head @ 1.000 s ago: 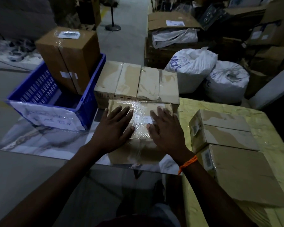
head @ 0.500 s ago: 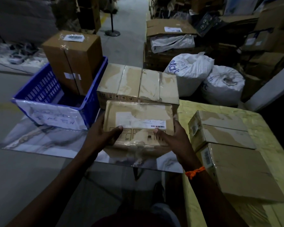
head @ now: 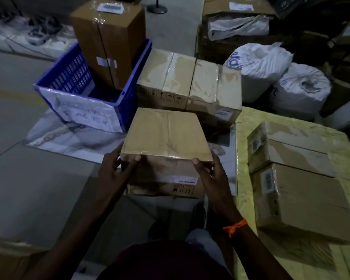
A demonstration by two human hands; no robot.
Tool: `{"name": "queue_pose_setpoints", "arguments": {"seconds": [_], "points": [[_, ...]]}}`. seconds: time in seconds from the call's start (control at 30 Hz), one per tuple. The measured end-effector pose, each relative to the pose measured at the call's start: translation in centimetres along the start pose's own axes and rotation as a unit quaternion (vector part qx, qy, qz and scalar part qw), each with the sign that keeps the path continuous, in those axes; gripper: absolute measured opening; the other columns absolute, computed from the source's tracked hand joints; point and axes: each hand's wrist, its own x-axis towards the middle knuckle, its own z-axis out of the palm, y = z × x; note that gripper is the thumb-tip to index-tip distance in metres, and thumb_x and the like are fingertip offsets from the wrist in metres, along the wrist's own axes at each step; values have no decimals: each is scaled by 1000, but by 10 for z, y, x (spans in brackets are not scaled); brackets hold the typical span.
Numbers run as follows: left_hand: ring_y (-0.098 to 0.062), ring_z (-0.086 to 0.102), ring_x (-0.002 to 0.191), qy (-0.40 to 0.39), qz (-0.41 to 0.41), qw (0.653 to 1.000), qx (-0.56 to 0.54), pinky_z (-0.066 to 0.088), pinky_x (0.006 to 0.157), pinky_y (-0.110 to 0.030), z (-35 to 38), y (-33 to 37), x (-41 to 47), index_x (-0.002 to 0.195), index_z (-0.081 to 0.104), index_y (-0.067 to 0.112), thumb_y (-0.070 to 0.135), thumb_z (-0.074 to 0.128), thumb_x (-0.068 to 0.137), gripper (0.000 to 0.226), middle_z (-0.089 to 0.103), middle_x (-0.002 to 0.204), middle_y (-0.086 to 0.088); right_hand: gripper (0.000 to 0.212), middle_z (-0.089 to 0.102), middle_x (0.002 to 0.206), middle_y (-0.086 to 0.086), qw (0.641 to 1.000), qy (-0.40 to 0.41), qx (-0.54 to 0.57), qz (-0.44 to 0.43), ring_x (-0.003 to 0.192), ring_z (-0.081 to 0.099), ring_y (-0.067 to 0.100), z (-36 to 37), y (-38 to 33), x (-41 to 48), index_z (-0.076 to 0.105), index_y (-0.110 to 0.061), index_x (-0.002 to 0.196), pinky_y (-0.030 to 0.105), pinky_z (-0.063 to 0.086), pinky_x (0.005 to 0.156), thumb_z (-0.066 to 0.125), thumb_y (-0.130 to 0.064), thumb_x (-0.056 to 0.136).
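A tall carton [head: 109,43] stands in the blue crate [head: 129,91], white sacks [head: 259,65] beyond.

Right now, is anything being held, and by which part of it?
Yes: both hands grip the brown, film-wrapped cardboard box at its near top corners, the left hand at the left corner, the right hand at the right one.

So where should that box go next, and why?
Probably ease the box forward onto the table, towards the row of boxes behind it. The left grip and right grip hold only its near corners, and it seems to sit right at the table's near edge, so it could tip.
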Motion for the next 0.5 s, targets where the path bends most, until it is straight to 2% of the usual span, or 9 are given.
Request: {"name": "queue_pose_setpoints", "arguments": {"seconds": [0.07,0.17,0.2,0.27,0.3,0.37,0.43,0.5], "points": [[6,63,105,27,18,999,20,55,83,-20,-2,8,-1,130,67,32,71,63,79,64,64,117,12,37,73,117,-10,1000,13,-19,-14,109,68,2,0,-6,-4,65,-30,128,15,51,88,72,-45,94],[-2,66,100,40,18,999,-16,58,85,-36,-3,28,3,105,71,45,74,52,88,39,70,109,11,38,71,115,-14,997,44,-48,-49,105,65,-6,-4,-23,-11,68,-25,127,11,48,85,70,-44,95],[-7,66,99,42,14,998,-42,56,82,-37,-3,36,4,102,71,44,77,49,88,42,70,108,9,39,70,115,-14,995,54,-59,-66,106,64,-6,-5,-31,-13,68,-25,125,14,49,86,69,-47,94],[-15,65,100,69,-4,994,-88,52,76,-37,1,50,5,106,67,30,82,49,85,59,69,112,-2,42,68,115,-11,989,63,-80,-106,109,63,-3,-7,-48,-16,68,-25,123,19,50,89,69,-52,92],[-16,65,102,85,-4,991,-99,51,75,-34,2,59,4,110,66,24,79,52,86,61,69,113,-2,43,69,118,-9,986,64,-85,-129,112,63,0,-8,-56,-18,68,-23,125,18,50,90,70,-50,91],[-12,67,103,102,0,987,-121,50,75,-28,3,75,5,118,66,21,61,61,94,47,72,110,6,48,68,123,-6,981,65,-81,-164,117,62,3,-13,-70,-21,66,-18,130,16,51,92,74,-44,90],[-5,69,98,107,16,983,-151,52,72,-21,2,90,8,119,68,19,41,66,97,31,74,102,13,52,68,125,-5,979,62,-64,-182,117,63,3,-18,-82,-22,63,-15,134,20,55,92,79,-34,88],[2,68,94,110,47,980,-159,51,72,-17,1,104,7,118,68,19,30,68,97,24,74,98,18,62,68,127,-3,975,70,-62,-201,117,64,5,-22,-88,-23,58,-15,139,22,57,92,85,-25,84]]}}
